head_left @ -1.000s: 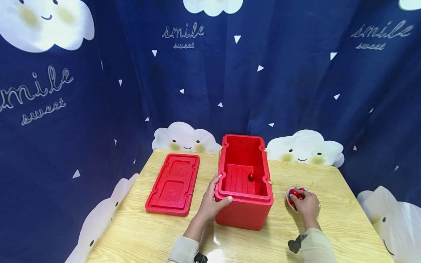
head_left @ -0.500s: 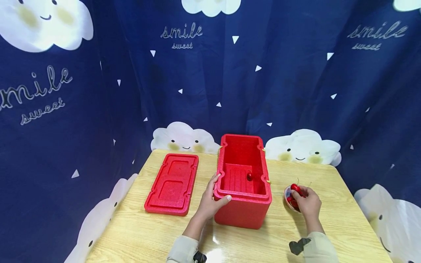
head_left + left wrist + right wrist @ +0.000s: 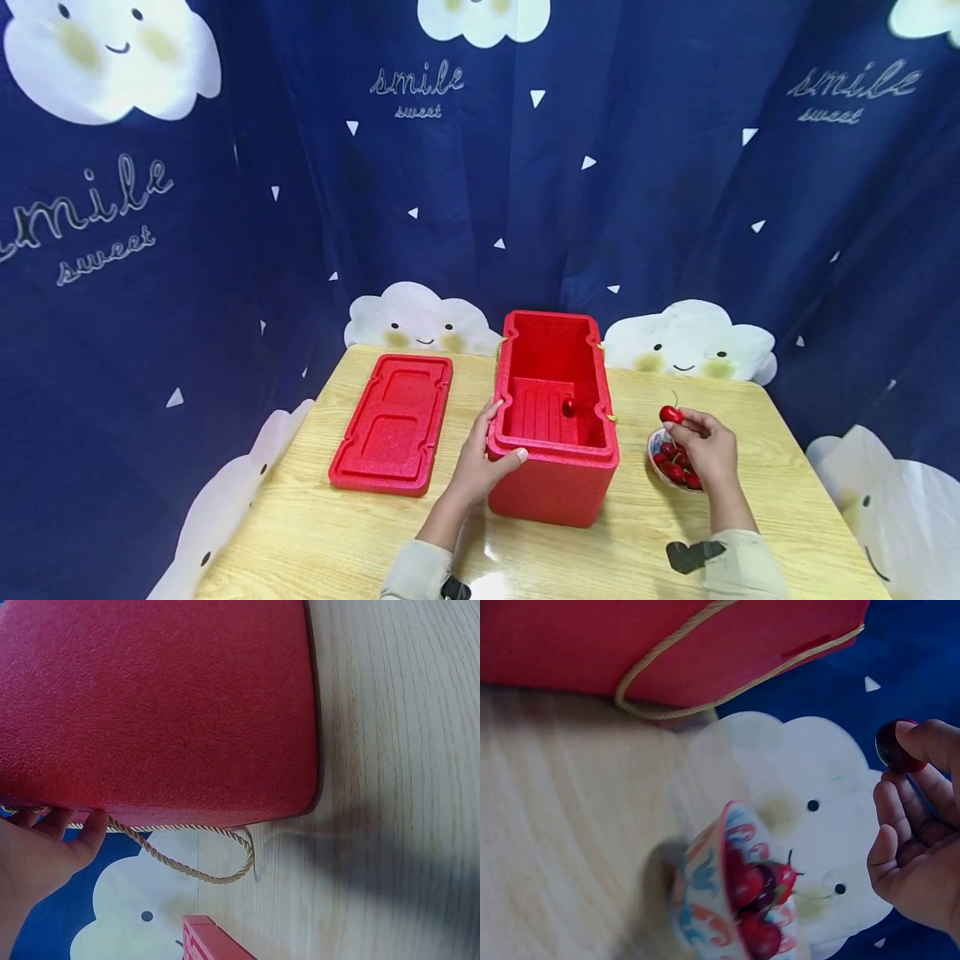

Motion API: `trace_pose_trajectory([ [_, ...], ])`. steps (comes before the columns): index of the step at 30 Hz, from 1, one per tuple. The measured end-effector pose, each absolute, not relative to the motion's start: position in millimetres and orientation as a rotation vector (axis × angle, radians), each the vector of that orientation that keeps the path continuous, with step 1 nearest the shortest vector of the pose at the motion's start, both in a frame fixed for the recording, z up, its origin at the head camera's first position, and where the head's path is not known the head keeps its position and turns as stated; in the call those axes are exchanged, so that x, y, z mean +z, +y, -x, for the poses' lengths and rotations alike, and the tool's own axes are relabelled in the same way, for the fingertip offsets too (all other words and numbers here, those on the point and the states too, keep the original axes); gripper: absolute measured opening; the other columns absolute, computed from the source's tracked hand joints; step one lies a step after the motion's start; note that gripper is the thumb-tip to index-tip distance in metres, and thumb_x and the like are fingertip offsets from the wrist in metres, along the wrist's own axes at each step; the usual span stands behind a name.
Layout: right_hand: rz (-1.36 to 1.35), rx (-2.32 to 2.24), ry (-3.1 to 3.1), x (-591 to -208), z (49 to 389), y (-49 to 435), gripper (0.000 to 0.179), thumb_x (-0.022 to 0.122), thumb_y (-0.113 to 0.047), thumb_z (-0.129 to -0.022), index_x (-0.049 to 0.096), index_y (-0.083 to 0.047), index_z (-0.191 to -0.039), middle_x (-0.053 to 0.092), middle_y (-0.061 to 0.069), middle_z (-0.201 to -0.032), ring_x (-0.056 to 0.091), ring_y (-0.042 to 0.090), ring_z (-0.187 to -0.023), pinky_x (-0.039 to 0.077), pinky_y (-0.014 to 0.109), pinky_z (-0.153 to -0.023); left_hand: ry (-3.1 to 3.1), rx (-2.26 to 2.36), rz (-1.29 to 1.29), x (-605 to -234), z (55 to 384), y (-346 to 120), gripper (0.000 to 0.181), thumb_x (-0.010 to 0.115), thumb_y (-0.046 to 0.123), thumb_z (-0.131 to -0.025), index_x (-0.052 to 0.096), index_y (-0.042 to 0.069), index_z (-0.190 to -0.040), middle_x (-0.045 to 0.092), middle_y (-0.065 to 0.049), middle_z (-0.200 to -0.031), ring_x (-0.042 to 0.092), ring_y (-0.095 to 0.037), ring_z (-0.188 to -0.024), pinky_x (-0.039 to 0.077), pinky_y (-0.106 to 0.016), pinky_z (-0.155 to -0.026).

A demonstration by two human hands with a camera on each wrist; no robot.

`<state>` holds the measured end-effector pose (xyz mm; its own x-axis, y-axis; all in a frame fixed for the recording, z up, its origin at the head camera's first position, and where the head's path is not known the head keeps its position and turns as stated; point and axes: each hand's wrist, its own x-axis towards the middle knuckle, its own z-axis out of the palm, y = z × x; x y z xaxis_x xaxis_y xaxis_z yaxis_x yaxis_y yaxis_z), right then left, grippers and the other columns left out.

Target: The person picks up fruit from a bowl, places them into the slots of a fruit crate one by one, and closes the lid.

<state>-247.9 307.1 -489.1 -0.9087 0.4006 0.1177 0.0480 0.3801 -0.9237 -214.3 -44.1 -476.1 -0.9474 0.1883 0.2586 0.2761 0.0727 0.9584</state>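
At its near left corner, an open red foam box (image 3: 553, 487) is gripped by my left hand (image 3: 477, 462), thumb at the front rim and fingers along the left side. A gold cord (image 3: 184, 866) loops down that side. One dark red cherry (image 3: 567, 407) lies on the box floor. My right hand (image 3: 712, 454) pinches another cherry (image 3: 671, 414) between thumb and fingertips, its stem pointing up, above a small patterned bowl (image 3: 705, 900). Several cherries (image 3: 675, 473) are in the bowl, which stands right of the box and is partly covered by the right hand.
Left of the box, a flat red lid (image 3: 393, 425) lies on the wooden table (image 3: 300, 533). Behind the table hangs a dark blue curtain (image 3: 450, 183) with cloud prints. A second gold cord (image 3: 667, 714) hangs on the box's right side.
My right hand has lifted a cherry up out of the bowl, uncovering more of the cherries inside. The left hand keeps its place on the box corner.
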Motion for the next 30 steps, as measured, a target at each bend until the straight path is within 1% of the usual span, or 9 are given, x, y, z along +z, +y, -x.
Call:
trace_pose_trajectory([
  [4, 0.330, 1.619, -2.270, -499.0, 260.7, 319.3, 0.044, 0.074, -0.016, -0.080, 0.058, 0.003, -0.117, 0.065, 0.004, -0.094, 0.057, 0.002, -0.078, 0.047, 0.018, -0.064, -2.245, -2.022, 0.482, -493.3, 223.1, -41.7, 0.078, 0.074, 0.022, -0.076, 0.034, 0.020, -0.143, 0.021, -0.001, -0.151, 0.031, -0.024, -0.130, 0.037, -0.039, -0.098],
  [7, 0.257, 1.605, -2.232, -533.1, 284.4, 340.6, 0.044, 0.077, -0.029, -0.076, 0.063, -0.009, -0.114, 0.066, -0.001, -0.094, 0.059, 0.003, -0.080, 0.047, 0.016, -0.063, -2.251, -1.994, 0.483, -504.3, 228.0, -40.1, 0.077, 0.074, 0.027, -0.076, 0.035, 0.026, -0.142, 0.022, 0.003, -0.151, 0.031, -0.022, -0.130, 0.037, -0.037, -0.098],
  [9, 0.230, 1.615, -2.262, -544.3, 295.4, 350.7, 0.045, 0.077, -0.030, -0.077, 0.062, -0.012, -0.115, 0.065, 0.000, -0.097, 0.059, 0.005, -0.083, 0.047, 0.017, -0.065, -2.248, -1.983, 0.482, -507.2, 229.1, -39.8, 0.077, 0.074, 0.029, -0.076, 0.035, 0.027, -0.142, 0.022, 0.003, -0.151, 0.032, -0.022, -0.130, 0.038, -0.037, -0.097],
  [10, 0.215, 1.603, -2.250, -555.3, 303.3, 356.3, 0.044, 0.077, -0.033, -0.076, 0.063, -0.016, -0.114, 0.065, -0.002, -0.096, 0.059, 0.004, -0.083, 0.047, 0.015, -0.064, -2.249, -1.991, 0.482, -503.1, 226.8, -40.2, 0.077, 0.074, 0.028, -0.076, 0.035, 0.025, -0.142, 0.022, 0.001, -0.151, 0.032, -0.023, -0.130, 0.038, -0.037, -0.097],
  [11, 0.235, 1.602, -2.253, -545.8, 299.5, 350.1, 0.044, 0.077, -0.032, -0.077, 0.063, -0.015, -0.114, 0.064, -0.004, -0.094, 0.058, 0.003, -0.082, 0.046, 0.014, -0.063, -2.253, -1.998, 0.479, -498.6, 224.2, -40.7, 0.077, 0.074, 0.027, -0.076, 0.034, 0.024, -0.142, 0.022, 0.001, -0.151, 0.032, -0.023, -0.130, 0.038, -0.037, -0.097],
  [15, 0.303, 1.646, -2.321, -477.9, 268.8, 312.6, 0.046, 0.073, -0.021, -0.082, 0.057, -0.002, -0.121, 0.061, -0.001, -0.093, 0.055, 0.004, -0.082, 0.045, 0.016, -0.067, -2.269, -2.028, 0.471, -480.0, 213.8, -43.1, 0.078, 0.072, 0.020, -0.076, 0.033, 0.015, -0.143, 0.021, -0.006, -0.151, 0.032, -0.026, -0.129, 0.040, -0.036, -0.095],
  [16, 0.313, 1.606, -2.349, -468.0, 265.2, 305.6, 0.048, 0.072, -0.025, -0.082, 0.056, -0.003, -0.122, 0.060, -0.004, -0.094, 0.054, 0.002, -0.081, 0.045, 0.015, -0.068, -2.274, -2.035, 0.468, -475.0, 211.1, -43.6, 0.078, 0.072, 0.019, -0.076, 0.033, 0.013, -0.143, 0.021, -0.007, -0.151, 0.032, -0.026, -0.129, 0.041, -0.036, -0.094],
  [17, 0.317, 1.614, -2.382, -446.9, 255.4, 294.5, 0.048, 0.071, -0.022, -0.083, 0.054, 0.001, -0.123, 0.059, -0.003, -0.094, 0.053, 0.001, -0.081, 0.045, 0.017, -0.068, -2.271, -2.034, 0.467, -474.6, 211.0, -43.8, 0.078, 0.072, 0.019, -0.076, 0.033, 0.013, -0.143, 0.021, -0.007, -0.151, 0.033, -0.026, -0.129, 0.042, -0.035, -0.094],
  [30, -0.033, 1.548, -2.511, -414.5, 269.7, 284.2, 0.043, 0.070, -0.018, -0.084, 0.054, 0.005, -0.117, 0.062, 0.006, -0.095, 0.056, 0.004, -0.078, 0.046, 0.021, -0.066, -2.278, -2.028, 0.467, -474.3, 213.8, -44.3, 0.078, 0.072, 0.019, -0.077, 0.032, 0.013, -0.144, 0.021, -0.006, -0.151, 0.032, -0.026, -0.130, 0.041, -0.035, -0.094],
])
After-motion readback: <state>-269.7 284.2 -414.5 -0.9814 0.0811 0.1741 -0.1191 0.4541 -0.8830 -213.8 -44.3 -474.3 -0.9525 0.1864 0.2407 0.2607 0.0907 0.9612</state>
